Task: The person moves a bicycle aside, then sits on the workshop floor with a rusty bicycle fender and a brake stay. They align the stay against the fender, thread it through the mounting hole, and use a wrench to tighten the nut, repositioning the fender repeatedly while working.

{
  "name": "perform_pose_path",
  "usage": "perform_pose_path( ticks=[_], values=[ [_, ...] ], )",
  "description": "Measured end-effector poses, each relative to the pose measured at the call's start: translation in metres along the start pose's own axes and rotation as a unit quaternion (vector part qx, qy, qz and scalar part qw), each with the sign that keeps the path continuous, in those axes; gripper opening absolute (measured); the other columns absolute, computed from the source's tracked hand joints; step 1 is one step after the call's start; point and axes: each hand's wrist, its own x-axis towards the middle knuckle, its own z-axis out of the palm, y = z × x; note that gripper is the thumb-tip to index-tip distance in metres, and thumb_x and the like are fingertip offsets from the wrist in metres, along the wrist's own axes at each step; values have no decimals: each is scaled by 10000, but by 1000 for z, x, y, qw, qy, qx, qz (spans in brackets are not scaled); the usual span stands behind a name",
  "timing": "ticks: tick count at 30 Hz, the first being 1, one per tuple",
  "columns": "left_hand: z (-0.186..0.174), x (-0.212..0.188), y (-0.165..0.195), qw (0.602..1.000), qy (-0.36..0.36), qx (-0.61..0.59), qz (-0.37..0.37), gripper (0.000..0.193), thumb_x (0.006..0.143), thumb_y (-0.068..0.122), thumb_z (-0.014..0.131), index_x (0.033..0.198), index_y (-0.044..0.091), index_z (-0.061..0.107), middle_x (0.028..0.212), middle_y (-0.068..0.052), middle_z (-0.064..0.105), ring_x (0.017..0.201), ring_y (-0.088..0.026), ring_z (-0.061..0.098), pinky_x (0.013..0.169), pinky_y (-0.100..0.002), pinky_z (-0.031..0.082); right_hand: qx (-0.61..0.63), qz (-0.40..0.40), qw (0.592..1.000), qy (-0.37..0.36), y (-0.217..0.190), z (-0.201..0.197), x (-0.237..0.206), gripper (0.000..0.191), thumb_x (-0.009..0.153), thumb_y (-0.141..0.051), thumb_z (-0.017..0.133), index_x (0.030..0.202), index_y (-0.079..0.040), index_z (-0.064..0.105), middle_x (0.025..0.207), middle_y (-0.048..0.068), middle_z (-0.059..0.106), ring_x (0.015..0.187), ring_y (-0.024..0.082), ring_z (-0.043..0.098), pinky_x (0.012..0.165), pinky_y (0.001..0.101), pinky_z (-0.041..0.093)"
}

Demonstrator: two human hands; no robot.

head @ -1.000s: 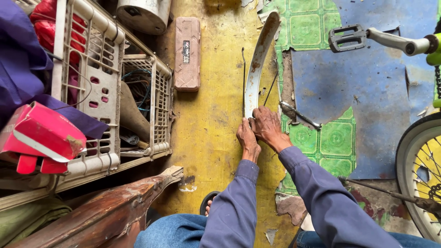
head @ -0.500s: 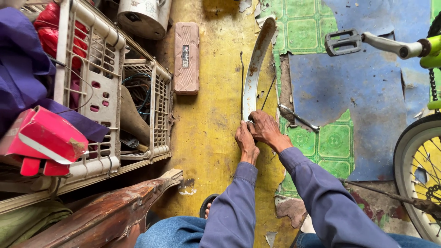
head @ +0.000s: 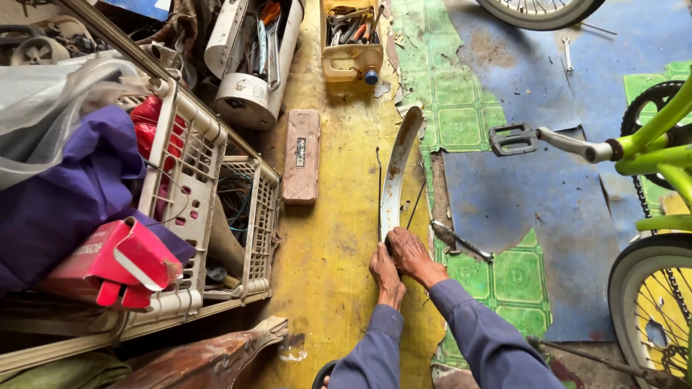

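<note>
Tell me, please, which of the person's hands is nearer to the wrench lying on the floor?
Right. The right hand grips the mudguard's near end, just left of the wrench. The left hand sits farther left, beyond the right hand.

One view only — a camera worn on the person's head, looking almost straight down at the floor (head: pixel 324 288) from above. Both forearms enter from the bottom edge, so near things lie low in the frame and farther things — a tool tub (head: pixel 352 43), a bicycle wheel (head: pixel 537 11) — sit at the top. It stands fairly close, at seated height.
</note>
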Motion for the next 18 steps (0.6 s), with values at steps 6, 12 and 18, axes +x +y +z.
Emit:
perform_pose_path(
  ticks=[6, 12, 18],
  values=[
    [1, -2, 4, 999, -17, -42, 8, 350, 1056, 324, 552, 965, -2, 643, 879, -40, 606, 805, -155, 552, 705, -332, 471, 39, 79, 996, -8, -4, -5, 0, 230, 904, -231, 641, 1007, -33, 590, 967, 191, 572, 919, 397, 578, 778, 505, 467],
    [4, -7, 8, 999, -13, -37, -24, 341, 1031, 331, 535, 992, 13, 652, 956, -52, 664, 870, -164, 607, 755, -341, 517, -27, 40, 998, -38, 0, -3, 1, 232, 864, -205, 667, 982, -16, 602, 988, 202, 561, 963, 404, 568, 787, 508, 456],
    [1, -3, 8, 1000, -3, -21, -8, 402, 1058, 345, 547, 990, -39, 647, 917, -74, 613, 827, -181, 554, 719, -357, 484, 32, 72, 997, -14, -3, -12, 1, 162, 867, -176, 628, 953, -39, 620, 960, 181, 583, 930, 394, 586, 803, 500, 468]
  ],
)
